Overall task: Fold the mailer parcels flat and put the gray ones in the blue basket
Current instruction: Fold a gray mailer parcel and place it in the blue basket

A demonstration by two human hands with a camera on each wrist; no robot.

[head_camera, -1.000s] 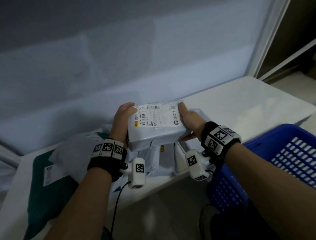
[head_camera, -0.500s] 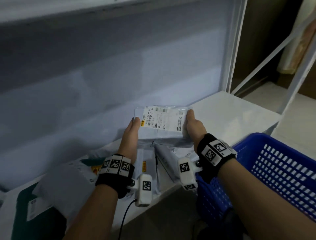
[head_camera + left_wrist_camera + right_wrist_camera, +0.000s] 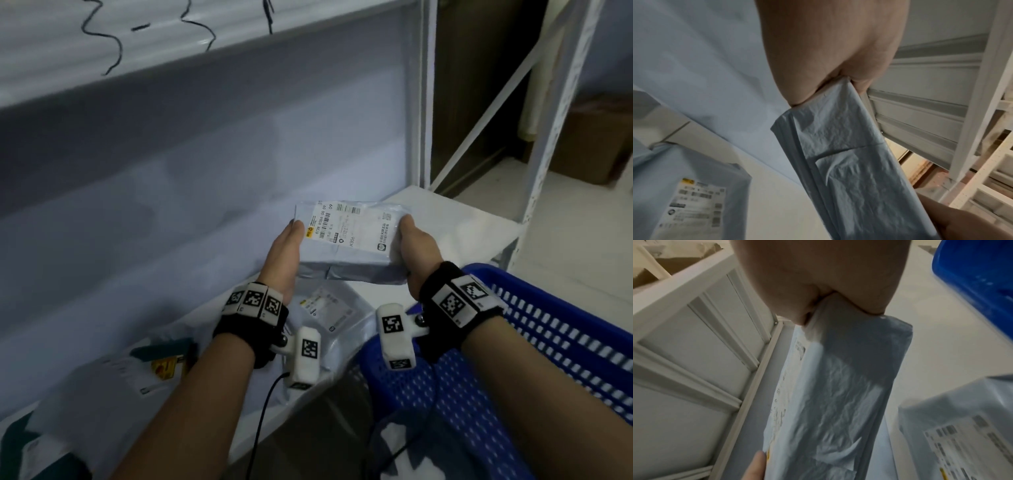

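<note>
We hold the folded gray parcel (image 3: 346,243) in the air above the shelf (image 3: 455,222), left hand (image 3: 284,253) and right hand (image 3: 416,250) each pinching one end. We should keep both pinches tight so the fold stays flat, then carry it level to the blue basket (image 3: 565,342) at our right.

The head camera looks forward and down from above onto both forearms and a white shelf (image 3: 445,219), with the blue basket (image 3: 565,329) at lower right. Each wrist camera sits very close under its palm, looking up along the gray parcel (image 3: 346,253). All three views share that parcel; both wrist views also catch the labelled mailer (image 3: 694,204) lying below.
</note>
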